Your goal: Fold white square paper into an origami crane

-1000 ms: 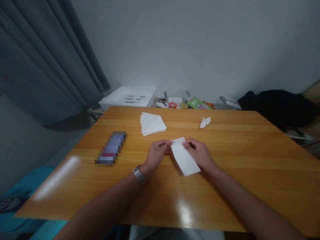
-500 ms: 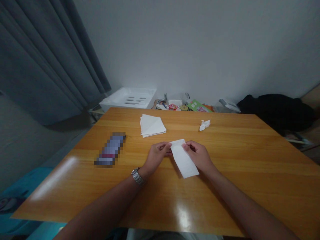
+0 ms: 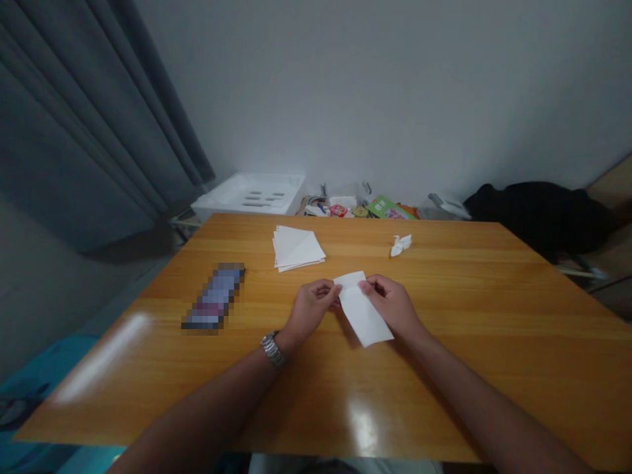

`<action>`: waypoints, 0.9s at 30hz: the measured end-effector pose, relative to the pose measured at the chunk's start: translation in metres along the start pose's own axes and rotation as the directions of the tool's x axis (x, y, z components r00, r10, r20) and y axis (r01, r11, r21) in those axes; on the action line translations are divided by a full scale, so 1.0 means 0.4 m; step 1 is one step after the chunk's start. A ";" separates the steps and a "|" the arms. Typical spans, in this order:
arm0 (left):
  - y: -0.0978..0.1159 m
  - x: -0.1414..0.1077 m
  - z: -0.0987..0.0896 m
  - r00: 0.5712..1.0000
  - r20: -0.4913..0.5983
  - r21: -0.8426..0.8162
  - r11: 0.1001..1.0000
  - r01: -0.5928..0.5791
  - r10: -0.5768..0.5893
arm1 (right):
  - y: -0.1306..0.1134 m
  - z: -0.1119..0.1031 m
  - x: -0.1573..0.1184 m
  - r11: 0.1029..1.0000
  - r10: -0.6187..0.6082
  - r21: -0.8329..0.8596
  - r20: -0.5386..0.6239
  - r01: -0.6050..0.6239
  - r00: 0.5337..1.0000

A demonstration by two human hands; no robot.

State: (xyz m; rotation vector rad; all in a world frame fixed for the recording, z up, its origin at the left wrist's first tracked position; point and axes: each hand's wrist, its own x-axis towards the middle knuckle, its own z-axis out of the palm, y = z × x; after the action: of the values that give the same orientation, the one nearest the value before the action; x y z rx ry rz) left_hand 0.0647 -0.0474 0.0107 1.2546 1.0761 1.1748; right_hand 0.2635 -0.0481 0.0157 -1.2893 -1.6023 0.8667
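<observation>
A folded white sheet of paper [image 3: 366, 319] slants between my hands above the middle of the table, with a crease across its upper part. My left hand [image 3: 315, 304] pinches its left edge between thumb and fingers. On the opposite edge my right hand [image 3: 392, 304] grips the paper, thumb on top and fingers behind. The fingers under the sheet are partly hidden. Beyond my left hand lies a stack of white paper squares [image 3: 298, 247]. Past my right hand sits a small folded paper crane [image 3: 401, 245].
A phone with a blurred screen [image 3: 215, 297] lies at the left of the wooden table [image 3: 494, 316]. Behind the far edge are a white plastic tray [image 3: 249, 191], a green booklet [image 3: 388, 208] and assorted small items. Dark cloth [image 3: 538, 214] is heaped at the right.
The top strip of the paper now shows a clearer crease, and its lower end curls up slightly. Both hands keep hold in nearly the same place. The view has shifted a little.
</observation>
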 end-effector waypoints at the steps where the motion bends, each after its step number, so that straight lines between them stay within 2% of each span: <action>1: -0.002 0.001 0.000 1.000 0.004 -0.011 1.000 0.002 -0.001 | 0.001 -0.001 0.000 1.000 -0.005 -0.001 0.000 0.005 1.000; 7: -0.031 0.005 -0.001 0.995 0.088 -0.096 0.994 0.057 -0.048 | -0.002 -0.002 -0.001 0.999 0.008 0.034 -0.009 -0.008 1.000; 17: -0.023 0.005 -0.001 0.999 0.038 -0.011 0.999 0.036 -0.035 | -0.013 0.003 0.000 1.000 0.010 0.023 -0.017 -0.010 1.000; 27: -0.026 -0.003 -0.001 0.996 0.072 -0.061 0.997 0.054 -0.050 | -0.003 0.003 0.000 1.000 0.014 0.025 -0.006 -0.014 1.000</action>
State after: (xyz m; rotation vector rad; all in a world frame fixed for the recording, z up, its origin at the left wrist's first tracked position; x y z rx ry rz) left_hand 0.0647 -0.0481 0.0003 1.2032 1.0068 1.1089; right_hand 0.2621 -0.0482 0.0165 -1.2861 -1.5745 0.8874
